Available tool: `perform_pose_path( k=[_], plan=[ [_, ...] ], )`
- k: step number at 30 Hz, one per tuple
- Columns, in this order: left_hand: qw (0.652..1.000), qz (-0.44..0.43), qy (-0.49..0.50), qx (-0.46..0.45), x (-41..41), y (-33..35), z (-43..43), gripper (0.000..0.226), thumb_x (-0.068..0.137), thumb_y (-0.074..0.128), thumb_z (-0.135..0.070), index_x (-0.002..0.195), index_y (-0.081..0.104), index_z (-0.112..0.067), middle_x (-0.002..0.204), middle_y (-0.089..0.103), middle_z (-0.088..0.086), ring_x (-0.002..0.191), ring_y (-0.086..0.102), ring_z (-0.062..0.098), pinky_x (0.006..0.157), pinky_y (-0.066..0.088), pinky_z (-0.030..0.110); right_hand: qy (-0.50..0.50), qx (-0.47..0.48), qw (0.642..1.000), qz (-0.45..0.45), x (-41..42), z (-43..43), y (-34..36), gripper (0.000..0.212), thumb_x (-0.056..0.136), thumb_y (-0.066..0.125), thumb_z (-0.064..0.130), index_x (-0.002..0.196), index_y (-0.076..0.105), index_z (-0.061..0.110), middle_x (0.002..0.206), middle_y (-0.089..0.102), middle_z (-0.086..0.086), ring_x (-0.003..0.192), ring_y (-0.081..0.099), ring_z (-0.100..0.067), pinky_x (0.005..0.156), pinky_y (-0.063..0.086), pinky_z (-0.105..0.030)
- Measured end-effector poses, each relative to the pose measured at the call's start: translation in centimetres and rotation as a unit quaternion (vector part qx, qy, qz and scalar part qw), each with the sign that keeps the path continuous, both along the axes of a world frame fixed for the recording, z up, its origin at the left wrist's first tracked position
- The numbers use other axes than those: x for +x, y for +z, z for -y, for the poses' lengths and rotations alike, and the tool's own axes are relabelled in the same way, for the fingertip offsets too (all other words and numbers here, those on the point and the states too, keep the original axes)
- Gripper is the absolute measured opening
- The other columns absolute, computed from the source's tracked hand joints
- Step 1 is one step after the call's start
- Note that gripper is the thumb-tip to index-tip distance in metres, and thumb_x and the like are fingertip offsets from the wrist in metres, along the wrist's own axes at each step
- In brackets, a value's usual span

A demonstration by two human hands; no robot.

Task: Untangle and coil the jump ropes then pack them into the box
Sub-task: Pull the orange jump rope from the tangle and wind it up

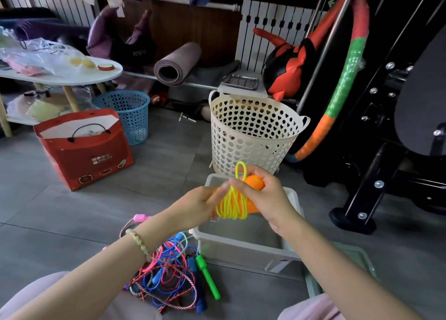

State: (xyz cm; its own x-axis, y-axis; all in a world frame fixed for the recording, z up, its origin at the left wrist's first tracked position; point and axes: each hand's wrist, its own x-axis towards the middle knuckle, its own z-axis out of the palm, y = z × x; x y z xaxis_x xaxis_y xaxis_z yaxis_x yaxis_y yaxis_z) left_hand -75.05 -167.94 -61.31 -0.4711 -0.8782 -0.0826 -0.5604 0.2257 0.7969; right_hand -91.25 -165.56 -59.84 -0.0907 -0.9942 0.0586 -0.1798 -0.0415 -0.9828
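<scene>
Head view: right hand [263,194] grips the orange handles [253,183] of the yellow jump rope [231,206], fingers curled round them; left hand [195,206] pinches the hanging loops between thumb and fingertips; the bundle is held just above the open box [241,249], which appears to hold nothing yet.

Judgement: coil close to finished, securing it is the step in hand. To do it well: keep the loops even; hold tension with the left pinch while a last turn goes round the middle; tuck the short top loop so it cannot spring free; then lay the bundle flat against a box wall, leaving room for the others.

Tangled ropes [166,271] lie on the floor just left of the box, pink, blue and red-and-white cord knotted together, a green handle [207,276] sticking out; not yet sorted.

Surface: grey floor tiles [48,211]. Room cluttered: cream perforated basket [251,131] behind the box; blue basket [128,112]; red paper bag [84,151]; rolled mat [177,64]; low white table [72,76]; black exercise frame [376,175] at right.
</scene>
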Motion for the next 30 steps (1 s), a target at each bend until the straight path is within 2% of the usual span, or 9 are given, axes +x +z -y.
perform_pose_path(
  k=[2, 6, 9, 12, 15, 18, 21, 26, 30],
  plan=[
    [0.989, -0.043, 0.004, 0.138, -0.1, 0.8, -0.2, 0.078, 0.084, 0.01, -0.067, 0.063, 0.057, -0.009, 0.053, 0.055, -0.004, 0.052, 0.048, 0.01, 0.058, 0.045, 0.02, 0.016, -0.018, 1.0, 0.001, 0.1, 0.0, 0.0, 0.019, 0.076, 0.076, 0.021, 0.09, 0.068, 0.031, 0.102, 0.067, -0.007, 0.089, 0.062, -0.014, 0.086, 0.051, -0.032],
    [0.946, -0.058, -0.022, 0.318, 0.2, 0.9, -0.3, 0.078, 0.09, 0.008, -0.066, 0.075, 0.058, -0.007, 0.061, 0.052, 0.006, 0.054, 0.05, 0.013, 0.057, 0.046, 0.021, 0.08, -0.053, 0.995, -0.001, 0.2, -0.1, 0.0, 0.021, 0.074, 0.076, 0.014, 0.088, 0.068, 0.028, 0.086, 0.066, 0.023, 0.088, 0.059, 0.0, 0.082, 0.046, -0.017],
    [0.893, -0.098, -0.068, 0.434, 0.7, 0.5, 0.0, 0.075, 0.083, 0.017, -0.071, 0.093, 0.057, -0.008, 0.066, 0.049, 0.005, 0.049, 0.042, 0.008, 0.051, 0.038, 0.018, 0.097, -0.053, 0.993, 0.03, 0.6, -0.4, -0.2, 0.011, 0.072, 0.074, 0.025, 0.083, 0.072, 0.028, 0.088, 0.066, 0.017, 0.095, 0.061, -0.006, 0.088, 0.047, -0.023],
    [0.85, -0.161, -0.111, 0.489, 0.8, 0.2, 0.2, 0.08, 0.079, 0.023, -0.074, 0.109, 0.058, -0.009, 0.09, 0.068, 0.003, 0.05, 0.04, 0.005, 0.049, 0.038, 0.015, 0.074, -0.066, 0.994, 0.05, 0.8, -0.4, 0.0, 0.018, 0.069, 0.069, 0.032, 0.08, 0.073, 0.02, 0.093, 0.059, 0.01, 0.094, 0.057, 0.0, 0.087, 0.043, -0.017],
    [0.838, -0.229, -0.064, 0.491, 0.4, 0.2, 0.2, 0.071, 0.079, 0.035, -0.068, 0.108, 0.057, -0.006, 0.081, 0.067, 0.001, 0.054, 0.051, 0.007, 0.053, 0.047, 0.019, 0.04, -0.116, 0.992, 0.0, 0.7, -0.3, 0.6, 0.019, 0.074, 0.067, 0.034, 0.084, 0.071, 0.019, 0.099, 0.056, 0.011, 0.099, 0.053, 0.005, 0.084, 0.037, -0.006],
    [0.837, -0.299, 0.025, 0.458, 0.4, 0.4, 0.8, 0.063, 0.079, 0.046, -0.062, 0.102, 0.053, -0.004, 0.068, 0.06, 0.005, 0.054, 0.056, 0.012, 0.055, 0.053, 0.025, -0.02, -0.21, 0.968, -0.14, 0.1, -0.1, 0.4, 0.005, 0.084, 0.064, 0.033, 0.087, 0.067, 0.032, 0.095, 0.06, 0.014, 0.096, 0.052, -0.006, 0.084, 0.037, -0.011],
    [0.868, -0.312, 0.065, 0.381, 0.4, 0.9, 0.8, 0.056, 0.08, 0.05, -0.055, 0.106, 0.051, -0.005, 0.064, 0.056, 0.006, 0.053, 0.057, 0.013, 0.053, 0.052, 0.023, -0.006, -0.176, 0.981, -0.076, 0.6, -0.5, 0.2, 0.005, 0.086, 0.063, 0.03, 0.085, 0.068, 0.032, 0.077, 0.066, -0.006, 0.073, 0.056, -0.03, 0.07, 0.048, -0.037],
    [0.93, -0.269, 0.055, 0.245, -0.4, 1.4, -0.3, 0.056, 0.079, 0.042, -0.061, 0.107, 0.05, -0.013, 0.077, 0.052, 0.009, 0.055, 0.055, 0.01, 0.054, 0.052, 0.024, 0.011, -0.121, 0.99, 0.075, 1.2, -0.3, 0.5, 0.009, 0.087, 0.061, 0.005, 0.094, 0.055, 0.004, 0.068, 0.064, 0.003, 0.053, 0.055, -0.008, 0.055, 0.049, -0.02],
    [0.913, -0.276, 0.123, 0.276, -0.4, 1.6, -0.1, 0.07, 0.091, 0.024, -0.065, 0.1, 0.06, -0.006, 0.065, 0.064, 0.009, 0.053, 0.063, 0.015, 0.055, 0.056, 0.029, -0.02, -0.137, 0.986, 0.091, 1.3, -0.2, 0.5, 0.012, 0.086, 0.064, 0.007, 0.089, 0.052, 0.01, 0.068, 0.061, -0.002, 0.053, 0.053, -0.011, 0.056, 0.048, -0.022]
  ],
)
